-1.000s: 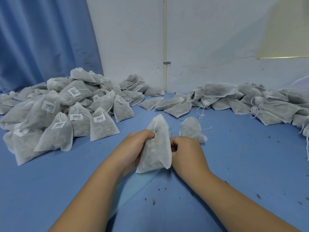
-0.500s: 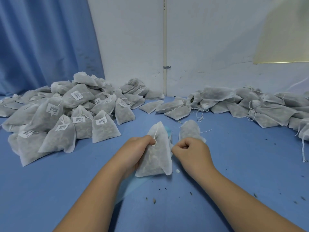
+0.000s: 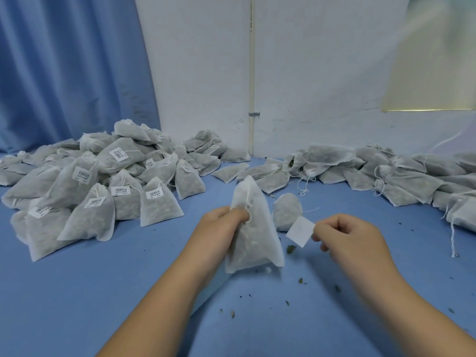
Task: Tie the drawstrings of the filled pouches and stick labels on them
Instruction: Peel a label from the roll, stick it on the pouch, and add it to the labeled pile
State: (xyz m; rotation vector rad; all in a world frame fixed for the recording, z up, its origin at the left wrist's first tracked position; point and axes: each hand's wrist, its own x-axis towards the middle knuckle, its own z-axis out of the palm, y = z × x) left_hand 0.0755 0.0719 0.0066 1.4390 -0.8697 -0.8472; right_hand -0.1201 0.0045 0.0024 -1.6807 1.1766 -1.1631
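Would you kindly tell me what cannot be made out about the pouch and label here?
Head view only:
Print on the label: only a blank side faces the camera; the right hand pinches it.
Knot on the pouch: partly under the left hand, too small.
Barcode text on the labelled pile: too small.
Right pile: cut off by the frame edge.

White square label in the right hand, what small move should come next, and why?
Probably carry the white square label leftward and press it onto the grey mesh drawstring pouch. The right hand pinches the label beside it, the left hand holds it upright, and its face shows no label, unlike the labelled pouches piled at left.
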